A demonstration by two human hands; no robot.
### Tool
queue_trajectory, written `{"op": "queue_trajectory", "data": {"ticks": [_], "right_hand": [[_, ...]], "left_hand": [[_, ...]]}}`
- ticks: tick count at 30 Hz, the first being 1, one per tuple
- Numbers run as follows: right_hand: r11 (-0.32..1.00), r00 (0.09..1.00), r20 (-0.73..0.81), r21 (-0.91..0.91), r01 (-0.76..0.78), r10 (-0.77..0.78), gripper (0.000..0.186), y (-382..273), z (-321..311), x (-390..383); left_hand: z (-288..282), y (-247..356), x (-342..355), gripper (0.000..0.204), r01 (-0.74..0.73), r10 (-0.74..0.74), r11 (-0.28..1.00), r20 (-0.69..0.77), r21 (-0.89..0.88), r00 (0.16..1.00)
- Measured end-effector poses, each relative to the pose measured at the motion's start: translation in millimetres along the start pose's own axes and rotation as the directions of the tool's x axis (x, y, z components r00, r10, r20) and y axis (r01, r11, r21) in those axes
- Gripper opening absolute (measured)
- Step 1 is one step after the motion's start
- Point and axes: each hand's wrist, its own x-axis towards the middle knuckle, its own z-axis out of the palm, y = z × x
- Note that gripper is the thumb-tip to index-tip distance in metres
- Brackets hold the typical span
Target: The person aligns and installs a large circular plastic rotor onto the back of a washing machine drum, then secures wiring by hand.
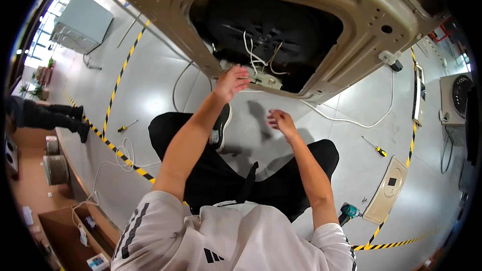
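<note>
In front of me stands a beige metal appliance housing (346,0) that looks like a washing machine, with a wide opening in it. A round black ribbed tub (236,22) fills the opening, and loose white wires (254,56) hang across it. My left hand (233,81) is raised at the opening's lower left edge, fingers extended, beside a pale fitting (267,80). I cannot tell whether its fingertips touch the housing. Lower and to the right, my right hand (282,122) hovers above the floor, fingers loosely bent and apart, with nothing visible in it.
At right lie a yellow-black screwdriver (375,147), a beige control panel (386,190) and a teal power drill (349,213). Another screwdriver (127,126) is at left. A white cable (351,121) crosses the floor. Striped tape (120,85) marks it. Another person's legs (47,115) show far left.
</note>
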Motion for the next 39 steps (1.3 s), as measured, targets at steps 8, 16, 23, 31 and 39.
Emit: {"op": "queue_trajectory", "data": {"ticks": [8,16,23,31,39], "right_hand": [[0.835,0.994,-0.025,-0.544,0.079,-0.111,0.023,101,-6,19],[0.581,0.969,0.092,-0.786,0.213,-0.231,0.025,116,4,14],[0.583,0.988,-0.069,-0.812,0.024,-0.136,0.032,111,19,3],[0.525,0.985,-0.127,-0.85,-0.049,-0.113,0.033,82,75,-45],[0.757,0.927,-0.371,-0.588,-0.285,0.06,0.033,47,112,-126]], "left_hand": [[-40,11,-148,0.029,-0.415,0.107,-0.144,0.431,0.898,0.896],[-28,9,-167,0.021,-0.385,0.132,0.226,0.364,0.895,0.922],[-65,-58,-119,0.038,-0.484,0.066,0.015,0.482,0.875,0.874],[-78,-41,-95,0.038,-0.445,-0.015,0.037,0.446,0.895,0.895],[-91,-61,-109,0.036,-0.408,-0.095,0.36,0.468,0.839,0.879]]}}
